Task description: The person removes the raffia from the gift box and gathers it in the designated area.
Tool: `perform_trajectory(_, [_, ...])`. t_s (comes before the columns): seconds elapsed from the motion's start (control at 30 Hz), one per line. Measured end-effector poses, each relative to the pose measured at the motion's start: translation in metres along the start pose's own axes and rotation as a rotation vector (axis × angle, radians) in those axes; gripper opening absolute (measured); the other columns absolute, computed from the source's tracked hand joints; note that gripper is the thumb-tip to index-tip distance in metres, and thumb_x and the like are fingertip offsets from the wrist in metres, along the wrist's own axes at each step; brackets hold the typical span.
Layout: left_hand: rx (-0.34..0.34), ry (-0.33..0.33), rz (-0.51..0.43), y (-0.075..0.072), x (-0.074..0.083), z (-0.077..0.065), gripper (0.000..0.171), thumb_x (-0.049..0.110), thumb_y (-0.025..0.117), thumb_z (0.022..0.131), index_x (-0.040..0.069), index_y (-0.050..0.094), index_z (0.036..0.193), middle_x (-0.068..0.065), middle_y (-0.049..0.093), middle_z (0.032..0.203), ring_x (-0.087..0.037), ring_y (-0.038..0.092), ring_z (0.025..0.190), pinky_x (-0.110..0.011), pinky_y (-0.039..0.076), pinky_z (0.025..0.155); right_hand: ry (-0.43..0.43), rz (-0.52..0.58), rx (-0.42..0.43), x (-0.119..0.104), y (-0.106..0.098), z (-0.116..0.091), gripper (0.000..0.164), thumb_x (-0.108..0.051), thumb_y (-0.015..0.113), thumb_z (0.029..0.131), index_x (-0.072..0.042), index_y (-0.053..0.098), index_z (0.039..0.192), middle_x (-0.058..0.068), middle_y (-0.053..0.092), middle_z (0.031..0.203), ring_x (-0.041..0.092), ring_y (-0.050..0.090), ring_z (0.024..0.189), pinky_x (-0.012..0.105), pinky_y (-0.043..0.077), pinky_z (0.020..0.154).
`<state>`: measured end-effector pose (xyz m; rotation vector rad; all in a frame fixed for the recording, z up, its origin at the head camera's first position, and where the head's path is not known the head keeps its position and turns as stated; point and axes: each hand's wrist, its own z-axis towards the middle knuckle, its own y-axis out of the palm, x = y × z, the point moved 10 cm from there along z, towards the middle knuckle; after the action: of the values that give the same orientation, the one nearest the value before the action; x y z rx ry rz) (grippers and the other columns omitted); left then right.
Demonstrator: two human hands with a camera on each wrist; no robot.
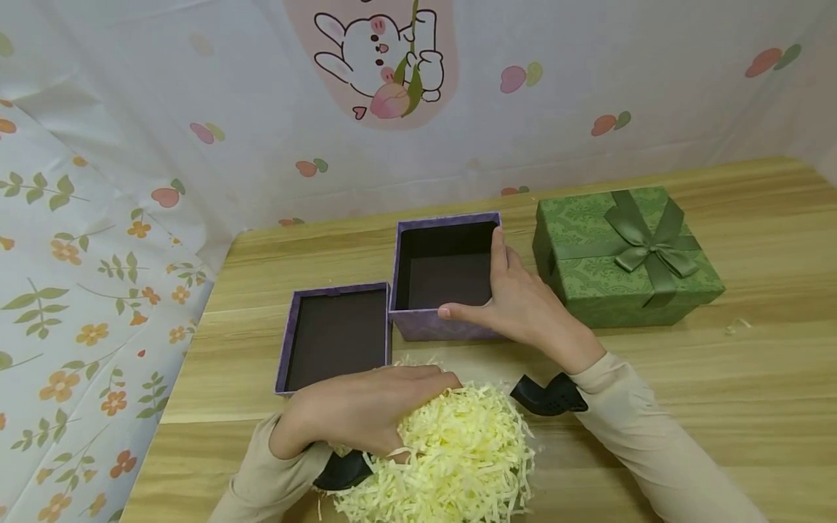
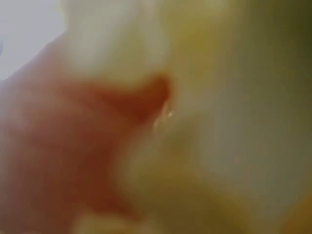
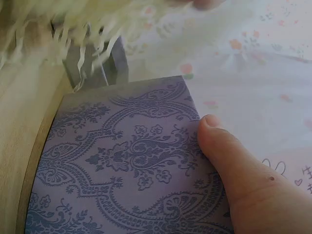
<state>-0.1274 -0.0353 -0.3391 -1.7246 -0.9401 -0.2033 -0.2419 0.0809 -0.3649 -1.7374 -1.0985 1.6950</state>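
Note:
Pale yellow shredded paper (image 1: 464, 457) forms a fluffy heap at the front. My left hand (image 1: 373, 407) grips its left side, the fingertips buried among the strands. The left wrist view is a close blur of skin and paper (image 2: 195, 180). My right hand (image 1: 523, 301) holds the near right corner of a purple box (image 1: 445, 325), thumb on the front rim and fingers along the right wall. The box stands uncovered with a dark, bare inside. Its embossed side (image 3: 131, 156) fills the right wrist view, where my right thumb (image 3: 226, 161) lies at the rim.
A shallow purple lid (image 1: 340, 338) lies inside-up, left of the box. To the right stands a covered green gift box (image 1: 615, 254) with a ribbon bow. A few loose strands (image 1: 737, 325) lie on the wooden table (image 1: 771, 247). A printed cloth (image 1: 556, 123) hangs behind.

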Motion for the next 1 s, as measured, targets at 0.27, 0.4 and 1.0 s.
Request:
perform_trajectory(0.27, [-0.157, 0.0, -0.056, 0.027, -0.025, 0.024, 0.077, -0.001, 0.071, 0.08, 0.001, 0.027, 0.144, -0.009, 0.037, 0.143, -0.016, 0.035, 0.13, -0.026, 0.031, 0.104, -0.011, 0.003, 0.003, 0.0, 0.001, 0.001, 0.133, -0.086, 0.051, 0.061, -0.013, -0.026, 0.142, 0.032, 0.01, 0.148, 0.049, 0.045, 0.115, 0.056, 0.041, 0.089])
perform_trajectory(0.4, [-0.229, 0.067, -0.187, 0.031, -0.039, 0.026, 0.077, -0.007, 0.062, 0.084, -0.007, 0.015, 0.145, -0.02, 0.021, 0.149, -0.025, 0.021, 0.136, -0.031, 0.022, 0.109, -0.017, -0.008, 0.01, 0.0, 0.0, 0.001, 0.133, -0.087, 0.05, 0.061, -0.012, -0.025, 0.142, 0.032, 0.011, 0.147, 0.048, 0.046, 0.113, 0.056, 0.042, 0.089])
perform_trajectory(1.0, [-0.167, -0.061, -0.23, 0.026, -0.065, 0.023, 0.083, 0.004, 0.065, 0.086, -0.006, 0.01, 0.146, -0.02, 0.015, 0.151, -0.029, 0.022, 0.136, -0.035, 0.026, 0.108, -0.005, -0.009, 0.003, -0.001, 0.0, 0.001, 0.133, -0.087, 0.049, 0.061, -0.013, -0.025, 0.143, 0.031, 0.011, 0.148, 0.049, 0.047, 0.112, 0.056, 0.042, 0.089])
